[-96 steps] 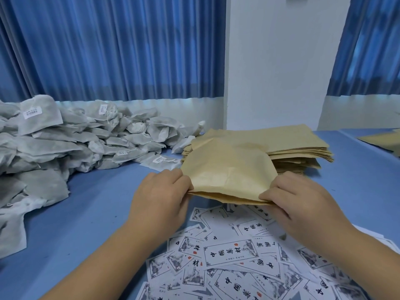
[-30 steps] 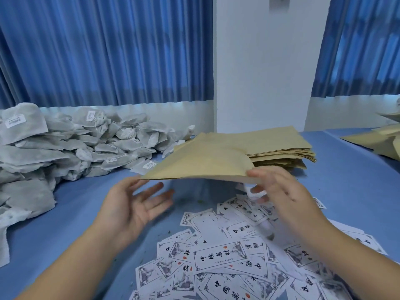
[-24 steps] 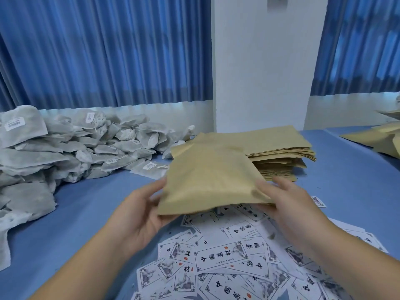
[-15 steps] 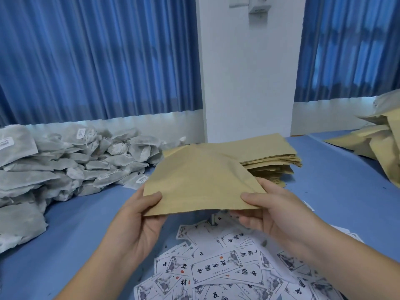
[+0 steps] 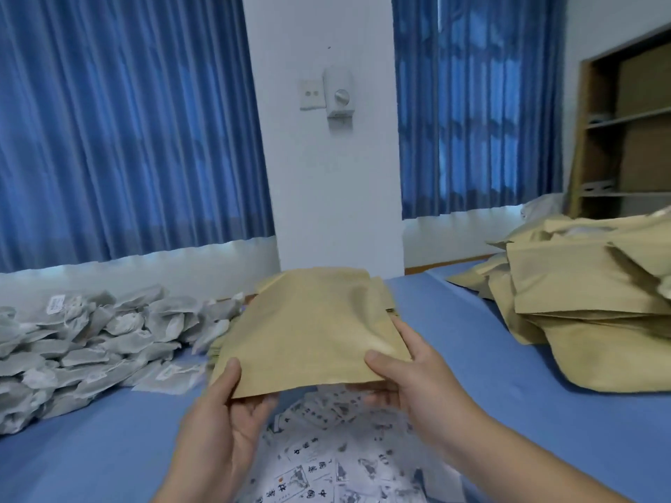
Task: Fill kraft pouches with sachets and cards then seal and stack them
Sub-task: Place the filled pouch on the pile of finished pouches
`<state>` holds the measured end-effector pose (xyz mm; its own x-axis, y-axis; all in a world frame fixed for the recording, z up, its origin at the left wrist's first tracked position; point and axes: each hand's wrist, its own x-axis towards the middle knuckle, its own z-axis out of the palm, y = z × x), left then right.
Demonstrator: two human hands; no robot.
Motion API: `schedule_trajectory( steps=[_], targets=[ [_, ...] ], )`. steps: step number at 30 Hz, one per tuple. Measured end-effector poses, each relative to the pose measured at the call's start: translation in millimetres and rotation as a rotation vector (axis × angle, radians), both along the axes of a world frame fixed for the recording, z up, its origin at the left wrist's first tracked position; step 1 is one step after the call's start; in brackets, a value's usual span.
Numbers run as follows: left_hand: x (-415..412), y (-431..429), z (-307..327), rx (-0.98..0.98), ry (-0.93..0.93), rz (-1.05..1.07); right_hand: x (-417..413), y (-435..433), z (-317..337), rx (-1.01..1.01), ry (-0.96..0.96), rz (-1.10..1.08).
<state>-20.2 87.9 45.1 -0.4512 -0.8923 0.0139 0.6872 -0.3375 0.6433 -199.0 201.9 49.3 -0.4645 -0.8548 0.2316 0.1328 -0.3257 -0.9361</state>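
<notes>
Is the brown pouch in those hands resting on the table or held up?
Held up. The left hand and right hand pinch the kraft pouch by its near corners, above the printed cards.

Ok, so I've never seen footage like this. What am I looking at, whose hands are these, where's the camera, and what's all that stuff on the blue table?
There is no machine here. A person is working with bare hands, and one wide-angle camera worn on their head looks forward and down, so you see roughly what they see.

The left hand and right hand each pinch a near corner of a flat tan kraft paper pouch, held above the blue table.

On the left of the table lies a heap of grey sachets, some with small white labels. Below the hands, white printed cards are scattered. At the far right sits a loose pile of tan kraft pouches.

This view does not show whether the held pouch is filled or sealed.
</notes>
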Motion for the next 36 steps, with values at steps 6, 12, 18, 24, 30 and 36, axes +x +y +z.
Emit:
schedule_trajectory(
  steps=[6,12,18,24,30,36],
  targets=[
    [-92,64,10,0.030,-0.094,-0.242,-65,101,16,0.034,0.042,-0.133],
    [-193,136,27,-0.099,-0.277,-0.501,-126,204,31,-0.007,0.024,-0.349],
    [-281,197,57,-0.023,-0.129,-0.688,-182,267,53,-0.077,-0.026,-0.566],
    [-362,226,104,-0.051,0.009,-0.746,-250,278,89,-0.276,-0.149,-0.673],
    [-405,240,108,-0.059,-0.056,-0.706,-341,254,97,-0.272,-0.493,-0.867],
    [-391,208,83,-0.095,-0.157,-0.742,-377,241,85,-0.180,-0.564,-0.855]
  ],
)
